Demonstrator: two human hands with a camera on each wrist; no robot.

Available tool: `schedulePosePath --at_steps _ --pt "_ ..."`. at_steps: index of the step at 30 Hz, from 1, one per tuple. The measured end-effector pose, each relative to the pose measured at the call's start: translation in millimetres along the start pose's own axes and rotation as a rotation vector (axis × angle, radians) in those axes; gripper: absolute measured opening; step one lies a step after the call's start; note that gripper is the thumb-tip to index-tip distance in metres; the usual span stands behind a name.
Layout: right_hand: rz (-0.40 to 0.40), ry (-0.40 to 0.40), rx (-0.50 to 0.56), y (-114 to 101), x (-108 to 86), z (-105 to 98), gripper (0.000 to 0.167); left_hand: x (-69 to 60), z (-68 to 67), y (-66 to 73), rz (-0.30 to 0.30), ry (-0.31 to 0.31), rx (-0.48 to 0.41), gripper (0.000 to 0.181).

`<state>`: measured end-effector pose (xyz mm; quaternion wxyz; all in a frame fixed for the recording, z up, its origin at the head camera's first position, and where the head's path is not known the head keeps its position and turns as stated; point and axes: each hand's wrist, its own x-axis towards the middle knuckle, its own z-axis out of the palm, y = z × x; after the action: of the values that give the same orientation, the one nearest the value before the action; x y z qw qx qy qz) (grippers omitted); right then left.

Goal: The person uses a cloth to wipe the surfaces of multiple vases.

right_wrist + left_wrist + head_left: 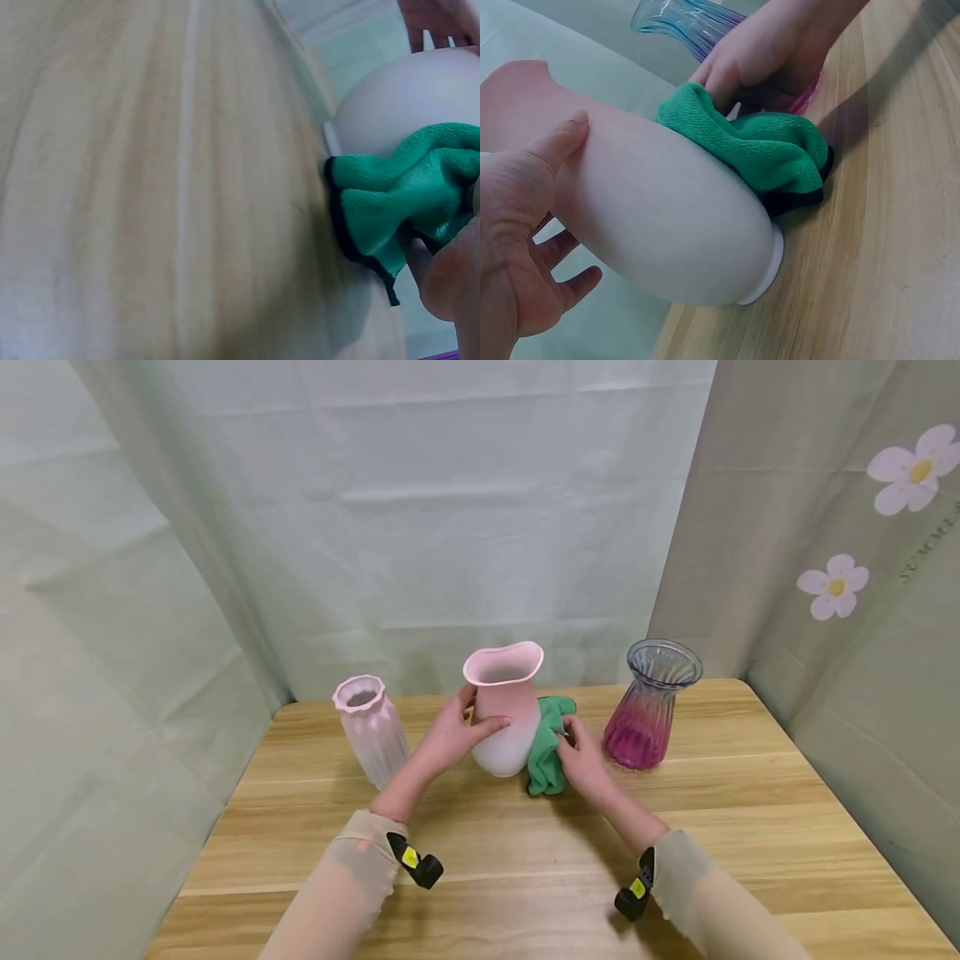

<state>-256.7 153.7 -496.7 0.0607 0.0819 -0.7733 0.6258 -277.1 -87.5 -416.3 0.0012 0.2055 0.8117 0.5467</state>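
A pink-to-white vase [504, 727] with a wavy rim stands upright at the middle of the table. My left hand [454, 732] holds it by its left side, the thumb across the front and the other fingers behind, as the left wrist view shows. My right hand [583, 762] grips a bunched green cloth [547, 752] with a dark edge and presses it to the vase's right side. In the right wrist view the cloth [412, 195] lies against the lower body of the vase [397, 105]; some right fingers are hidden in its folds.
On the left stands a pale pink ribbed vase [372, 731] with a scalloped rim. A glass vase [647, 718], blue-grey above and magenta below, stands to the right. The wooden table [525, 877] backs onto a pale curtain [450, 527].
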Motion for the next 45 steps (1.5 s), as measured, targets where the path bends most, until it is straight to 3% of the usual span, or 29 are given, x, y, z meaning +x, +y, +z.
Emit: schedulePosePath --at_steps 7,15,23,35,45 --pt "0.023 -0.033 -0.062 -24.7 2.5 -8.2 0.021 -0.9 0.3 -0.2 0.005 0.006 -0.003 0.069" --pt "-0.058 -0.081 -0.057 -61.9 16.0 -15.2 0.024 -2.0 0.5 -0.5 0.003 0.012 0.001 0.069" --pt "-0.145 -0.069 0.028 -89.0 24.3 -16.7 0.026 -1.1 1.4 -1.9 0.009 0.003 -0.004 0.069" --pt "-0.181 -0.08 -0.104 -81.5 26.8 -16.2 0.023 0.1 0.7 -1.5 0.014 0.008 -0.008 0.068" --pt "-0.135 -0.065 -0.116 -44.7 14.2 -12.4 0.022 0.2 1.3 -3.3 0.01 0.013 0.006 0.069"
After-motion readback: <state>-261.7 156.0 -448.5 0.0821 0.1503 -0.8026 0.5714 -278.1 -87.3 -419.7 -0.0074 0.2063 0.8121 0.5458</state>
